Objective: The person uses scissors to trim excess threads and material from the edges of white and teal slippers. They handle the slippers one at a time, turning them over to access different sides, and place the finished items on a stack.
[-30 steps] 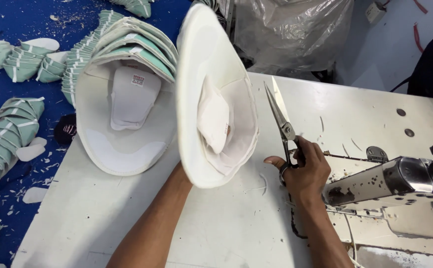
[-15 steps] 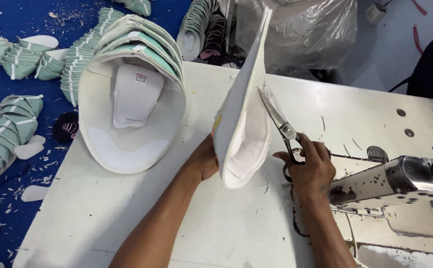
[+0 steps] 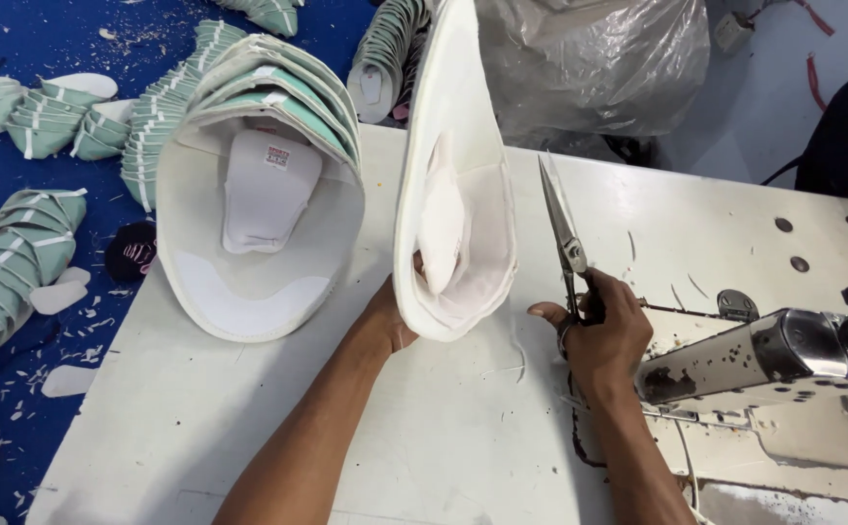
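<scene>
Left hand [image 3: 392,316]: grip closed on the lower edge of a white shoe upper [image 3: 453,175], fingers hidden behind the piece. The upper stands nearly on edge above the centre of the desk [image 3: 424,437], its tip reaching the top of the frame at 12 o'clock and its padded white lining turned toward the camera.

Right hand [image 3: 599,331]: at 3 o'clock from the upper, grip closed around the handles of a pair of metal scissors [image 3: 562,233]. The blades lie together and point to 12 o'clock, just beside the upper's right edge; contact between blade and upper cannot be confirmed. The hand rests on the desk.

At 9 o'clock from the held piece, a stack of shoe uppers [image 3: 259,204], white inside with green and white outer edges, sits at the desk's left rim with a white tongue piece showing in the top one. A second stack [image 3: 385,53] stands at 11 o'clock near the far edge.

At 4 o'clock from the right hand, the grey metal head of a sewing machine [image 3: 764,355] lies across the desk, paint chipped. A clear plastic bag [image 3: 599,63] sits at 1 o'clock beyond the desk.

The blue floor [image 3: 16,39] at 9 to 10 o'clock carries bundles of green uppers [image 3: 40,112] and scattered white offcuts.
</scene>
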